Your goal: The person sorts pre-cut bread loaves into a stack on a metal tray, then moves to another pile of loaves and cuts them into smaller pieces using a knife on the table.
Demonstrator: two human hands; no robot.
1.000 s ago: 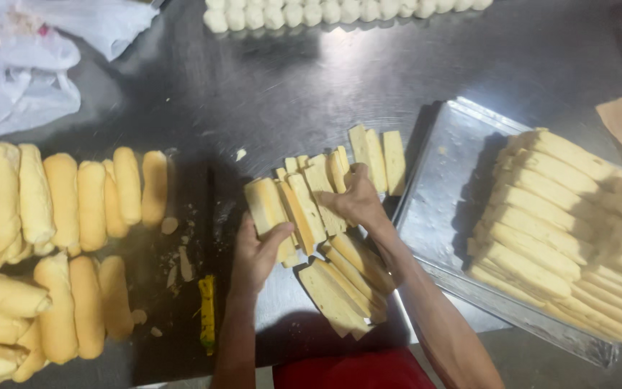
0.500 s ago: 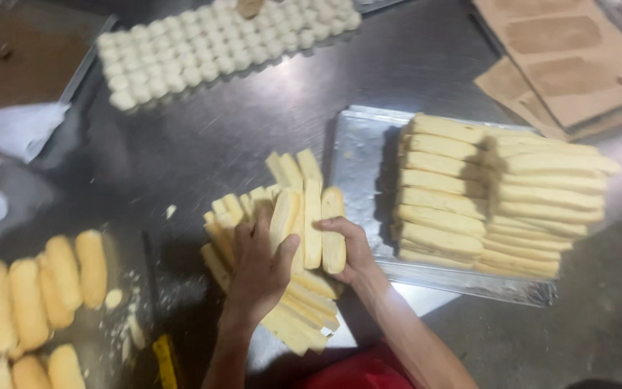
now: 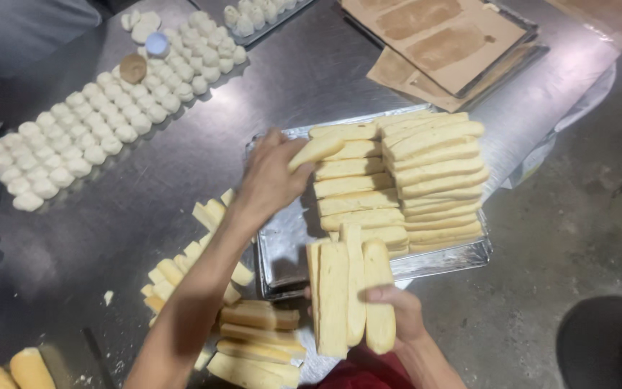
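- Step in hand, as I judge it: moving cut bread slices from the desk (image 3: 368, 65) onto the metal tray (image 3: 282, 252). The left hand (image 3: 271, 180) is over the tray's near-left part, its grip closed on one pale bread slice (image 3: 316, 150), held at the top of the left column of laid slices (image 3: 358, 194).
- The right hand (image 3: 390, 313) hovers at the tray's near edge, grip wrapped under a bundle of upright slices (image 3: 350, 292), about four side by side.
- Tray is mostly filled: two columns, the right one (image 3: 437, 180) stacked fuller; bare metal shows at the left.
- Next move calls for setting the single slice flat and square with its column without nudging the neighbours, while keeping the bundle together.
- Loose slices (image 3: 253, 338) remain on the desk, below the left forearm.
- Hard to make out: the forearm covers part of that pile; the right hand's fingers are behind the bundle. The bundle's count is probably four, though edges blur.
- Rows of small dough balls (image 3: 109, 122) lie well apart, upper left.
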